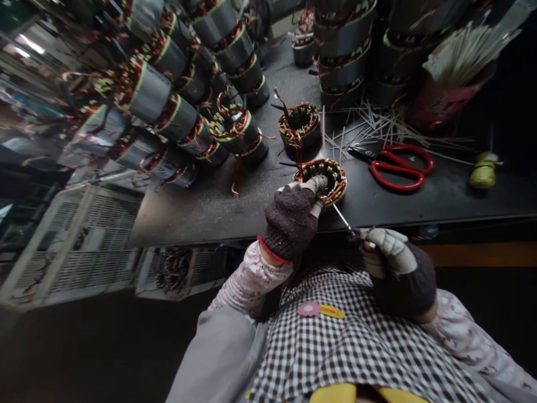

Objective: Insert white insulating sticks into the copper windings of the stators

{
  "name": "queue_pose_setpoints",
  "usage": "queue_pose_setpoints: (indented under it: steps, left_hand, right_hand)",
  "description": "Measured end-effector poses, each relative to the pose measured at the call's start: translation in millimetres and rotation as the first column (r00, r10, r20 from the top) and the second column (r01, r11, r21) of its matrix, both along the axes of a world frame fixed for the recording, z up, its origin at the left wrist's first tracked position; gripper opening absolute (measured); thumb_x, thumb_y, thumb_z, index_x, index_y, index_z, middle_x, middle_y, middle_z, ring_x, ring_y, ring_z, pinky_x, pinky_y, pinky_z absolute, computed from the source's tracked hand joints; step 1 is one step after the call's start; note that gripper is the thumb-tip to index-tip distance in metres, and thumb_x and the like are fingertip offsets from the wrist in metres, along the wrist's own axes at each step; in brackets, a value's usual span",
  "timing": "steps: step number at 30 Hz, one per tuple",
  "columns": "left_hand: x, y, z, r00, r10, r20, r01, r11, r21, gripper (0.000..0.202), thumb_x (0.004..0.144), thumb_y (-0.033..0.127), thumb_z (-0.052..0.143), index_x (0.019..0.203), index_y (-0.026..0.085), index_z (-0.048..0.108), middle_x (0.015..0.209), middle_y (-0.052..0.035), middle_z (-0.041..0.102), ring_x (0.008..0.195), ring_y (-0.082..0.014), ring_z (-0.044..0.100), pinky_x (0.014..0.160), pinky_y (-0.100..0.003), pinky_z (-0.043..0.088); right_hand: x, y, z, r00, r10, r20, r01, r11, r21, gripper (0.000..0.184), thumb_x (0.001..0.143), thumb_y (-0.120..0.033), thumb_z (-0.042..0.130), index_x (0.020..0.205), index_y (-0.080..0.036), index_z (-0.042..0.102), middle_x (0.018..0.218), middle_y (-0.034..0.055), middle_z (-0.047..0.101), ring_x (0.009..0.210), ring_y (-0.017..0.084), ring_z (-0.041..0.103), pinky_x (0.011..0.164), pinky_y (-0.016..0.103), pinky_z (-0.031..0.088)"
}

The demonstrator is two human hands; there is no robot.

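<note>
Holding stator (338,190) with left hand (292,217)

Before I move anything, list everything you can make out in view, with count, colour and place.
Near wound ring: one, copper and yellow-green, bench's near edge
Far wound ring: one, similar, just beyond it
Other wound rings: many, grey-sided, mostly stacked behind and left
Scissors: one, red handles, right of near ring
Thin sticks: many, pale, loose behind scissors and in pot
Pot: one, reddish, back right
Small object: one, yellow-green, far right
Bench: one, dark, beneath these
Crates: at least two, whitish, lower left
Thin rod or cord: one, white, between near ring and right hand
Apron: one, black-and-white check, bottom
Left hand: one, dark-and-pale glove, at near ring
Right hand: one, similar glove, before bench
</note>
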State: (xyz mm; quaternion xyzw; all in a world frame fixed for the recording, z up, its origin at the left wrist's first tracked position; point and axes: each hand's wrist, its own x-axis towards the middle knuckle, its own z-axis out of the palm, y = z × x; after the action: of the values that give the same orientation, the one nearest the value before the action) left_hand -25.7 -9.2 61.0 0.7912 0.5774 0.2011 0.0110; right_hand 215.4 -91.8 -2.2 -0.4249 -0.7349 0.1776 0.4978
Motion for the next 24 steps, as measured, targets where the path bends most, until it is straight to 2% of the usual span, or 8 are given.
queue_pose_setpoints:
  steps: [3, 7, 10, 13, 16, 19, 22, 24]
  left_hand:
    - [-0.3, 4.3, 0.3, 1.000, -0.004, 0.005, 0.004, 1.000, 0.007, 0.038, 0.107, 0.020, 0.068, 0.143, 0.019, 0.081, 0.136, -0.0119, 0.088, 0.126, -0.0295, 0.083, 0.118, -0.047, 0.066]
    - [4.5, 5.3, -2.5, 1.000, 0.016, 0.001, -0.016, 0.999, 0.046, 0.042, 0.105, 0.020, 0.070, 0.145, 0.016, 0.079, 0.142, -0.0152, 0.086, 0.139, -0.0342, 0.079, 0.139, -0.061, 0.050]
    - [7.6, 3.6, -8.2, 0.998, 0.052, 0.035, -0.054, 0.996, 0.068, 0.044, 0.104, 0.023, 0.070, 0.147, 0.011, 0.076, 0.145, -0.0202, 0.085, 0.144, -0.0378, 0.077, 0.139, -0.064, 0.050]
    - [7.9, 3.3, -13.4, 0.995, 0.054, 0.088, -0.061, 0.995, 0.076, 0.043, 0.104, 0.024, 0.070, 0.145, 0.010, 0.076, 0.146, -0.0210, 0.084, 0.145, -0.0379, 0.077, 0.135, -0.063, 0.056]
    - [5.9, 5.2, -16.4, 0.989, 0.006, 0.146, -0.014, 0.999, 0.052, 0.039, 0.103, 0.020, 0.071, 0.140, 0.016, 0.079, 0.138, -0.0153, 0.088, 0.144, -0.0347, 0.079, 0.138, -0.062, 0.054]
    - [2.6, 6.4, -19.7, 0.956, -0.016, 0.292, 0.017, 1.000, -0.001, 0.034, 0.103, 0.014, 0.071, 0.133, 0.021, 0.083, 0.134, -0.0105, 0.090, 0.143, -0.0313, 0.079, 0.135, -0.059, 0.059]
    - [-0.8, 6.2, -22.5, 0.884, -0.004, 0.467, 0.047, 0.996, -0.079, 0.040, 0.104, 0.010, 0.068, 0.140, 0.023, 0.081, 0.129, -0.0095, 0.091, 0.137, -0.0292, 0.082, 0.125, -0.054, 0.068]
    - [-1.8, 6.8, -22.0, 0.864, -0.014, 0.503, 0.077, 0.991, -0.105, 0.042, 0.104, 0.013, 0.072, 0.144, 0.023, 0.080, 0.129, -0.0104, 0.090, 0.134, -0.0297, 0.083, 0.124, -0.055, 0.068]
  right_hand:
    - [-10.0, 17.8, 7.9, 0.997, 0.012, 0.075, -0.024, 0.986, 0.166, 0.043, 0.105, -0.010, 0.074, 0.145, -0.027, 0.076, 0.116, 0.0121, 0.090, 0.101, 0.027, 0.089, 0.086, 0.035, 0.076]
    - [-18.7, 40.1, 2.1, 0.994, 0.104, -0.035, -0.098, 0.982, 0.159, 0.045, 0.105, -0.006, 0.070, 0.143, -0.028, 0.079, 0.120, 0.0104, 0.090, 0.106, 0.026, 0.089, 0.090, 0.035, 0.076]
    - [-21.8, 49.1, -2.0, 0.983, 0.113, -0.141, -0.091, 0.984, 0.152, 0.038, 0.104, -0.005, 0.072, 0.132, -0.028, 0.082, 0.118, 0.0079, 0.090, 0.107, 0.025, 0.089, 0.093, 0.037, 0.076]
    - [-22.9, 54.1, 4.3, 0.968, 0.094, -0.232, -0.096, 0.995, 0.006, 0.021, 0.106, -0.015, 0.077, 0.120, -0.028, 0.084, 0.113, 0.0056, 0.091, 0.107, 0.025, 0.089, 0.098, 0.041, 0.075]
    - [-24.3, 59.9, 14.0, 0.912, 0.061, -0.406, -0.191, 0.939, -0.287, 0.007, 0.107, -0.034, 0.082, 0.111, -0.028, 0.084, 0.100, 0.0029, 0.089, 0.089, 0.021, 0.086, 0.083, 0.034, 0.074]
    - [-26.1, 65.4, 17.9, 0.859, 0.010, -0.512, -0.286, 0.839, -0.463, 0.024, 0.100, -0.049, 0.090, 0.102, -0.026, 0.083, 0.087, 0.0012, 0.085, 0.074, 0.017, 0.079, 0.067, 0.027, 0.068]
    - [-27.6, 68.4, 16.2, 0.845, 0.006, -0.535, -0.323, 0.803, -0.501, 0.033, 0.094, -0.055, 0.094, 0.097, -0.025, 0.082, 0.084, 0.0017, 0.084, 0.073, 0.017, 0.078, 0.067, 0.027, 0.068]
    - [-28.9, 69.4, 14.5, 0.844, 0.027, -0.535, -0.348, 0.787, -0.510, 0.034, 0.093, -0.057, 0.094, 0.098, -0.025, 0.082, 0.085, 0.0025, 0.084, 0.074, 0.018, 0.079, 0.068, 0.029, 0.068]
